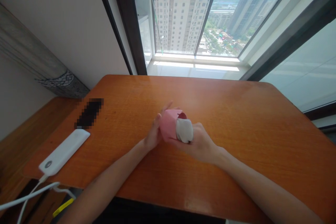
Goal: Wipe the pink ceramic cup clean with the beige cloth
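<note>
Both my hands meet over the middle of the orange wooden table [236, 129], around a pink folded paper piece [169, 126] with a white underside showing toward me. My right hand [201, 143] cups it from below and from the right, fingers wrapped under it. My left hand [154, 133] presses against its left side with the fingers closed along the paper and the fingertips reaching past its far edge. The paper is raised slightly above the tabletop.
A white power bank [64, 151] with a white cable [28, 196] lies near the table's left front corner. A blurred dark patch [89, 113] sits behind it. A large window [207, 17] faces high-rise buildings beyond the far edge.
</note>
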The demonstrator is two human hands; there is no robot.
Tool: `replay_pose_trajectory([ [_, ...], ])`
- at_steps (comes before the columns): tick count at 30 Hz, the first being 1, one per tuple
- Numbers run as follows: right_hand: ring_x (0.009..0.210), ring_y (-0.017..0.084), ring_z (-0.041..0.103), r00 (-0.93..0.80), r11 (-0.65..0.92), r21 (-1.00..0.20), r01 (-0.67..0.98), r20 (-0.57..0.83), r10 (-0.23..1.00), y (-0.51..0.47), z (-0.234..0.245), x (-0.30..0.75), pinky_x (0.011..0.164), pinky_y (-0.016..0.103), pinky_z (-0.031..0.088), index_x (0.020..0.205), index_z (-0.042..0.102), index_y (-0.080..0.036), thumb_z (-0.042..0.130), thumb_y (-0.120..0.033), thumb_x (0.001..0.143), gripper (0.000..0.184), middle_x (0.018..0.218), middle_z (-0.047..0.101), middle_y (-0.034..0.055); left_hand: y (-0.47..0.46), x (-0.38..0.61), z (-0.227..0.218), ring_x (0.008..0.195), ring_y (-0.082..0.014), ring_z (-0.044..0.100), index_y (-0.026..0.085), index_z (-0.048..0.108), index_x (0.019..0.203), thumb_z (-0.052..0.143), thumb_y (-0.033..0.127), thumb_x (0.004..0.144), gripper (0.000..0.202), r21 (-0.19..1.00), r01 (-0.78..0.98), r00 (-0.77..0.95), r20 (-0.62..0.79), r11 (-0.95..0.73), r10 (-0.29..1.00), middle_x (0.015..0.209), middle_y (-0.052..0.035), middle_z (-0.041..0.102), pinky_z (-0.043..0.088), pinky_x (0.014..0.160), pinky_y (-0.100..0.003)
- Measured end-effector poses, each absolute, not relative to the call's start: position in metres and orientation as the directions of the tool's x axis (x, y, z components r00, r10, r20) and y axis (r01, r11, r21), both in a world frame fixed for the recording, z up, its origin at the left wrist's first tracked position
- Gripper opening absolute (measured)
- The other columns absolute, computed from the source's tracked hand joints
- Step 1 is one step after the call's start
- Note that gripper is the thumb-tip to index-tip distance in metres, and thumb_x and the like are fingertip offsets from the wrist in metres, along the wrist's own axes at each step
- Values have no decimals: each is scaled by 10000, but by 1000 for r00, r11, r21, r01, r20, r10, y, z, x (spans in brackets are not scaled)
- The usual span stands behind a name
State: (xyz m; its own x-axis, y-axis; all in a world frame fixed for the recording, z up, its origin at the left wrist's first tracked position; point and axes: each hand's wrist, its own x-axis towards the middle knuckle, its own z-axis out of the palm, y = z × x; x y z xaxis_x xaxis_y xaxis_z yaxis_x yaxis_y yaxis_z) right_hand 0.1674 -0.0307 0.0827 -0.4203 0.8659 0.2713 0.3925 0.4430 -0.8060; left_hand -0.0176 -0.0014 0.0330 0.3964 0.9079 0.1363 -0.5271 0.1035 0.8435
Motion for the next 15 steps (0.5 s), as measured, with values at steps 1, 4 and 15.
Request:
replay_pose_trajectory([
  [1,542,99,412,-341,292,-901,322,177,923,-31,87,167,514,254,317,680,586,-207,791,-477,904,406,605,536,-38,-1,-19,30,1482,-379,567,342,380,1673,494,793,1003,816,871,-487,334,248,-58,909,1729,-134,447,430,1232,-562],
  [4,547,103,435,-228,-102,-995,16,-103,968,-32,94,162,477,235,341,825,681,-199,871,-575,819,421,645,562,-40,3,-24,19,1675,-430,248,426,257,1719,699,740,916,970,770,-197,241,638,-607,731,1846,-82,162,289,1318,-640],
  [15,600,105,421,-288,-34,-999,6,-35,957,-41,83,152,513,236,361,790,636,-199,902,-582,782,466,684,529,-39,-2,-21,15,1421,-379,489,285,491,1523,686,600,915,713,651,-165,205,757,-741,620,1551,-156,482,442,1179,-605],
])
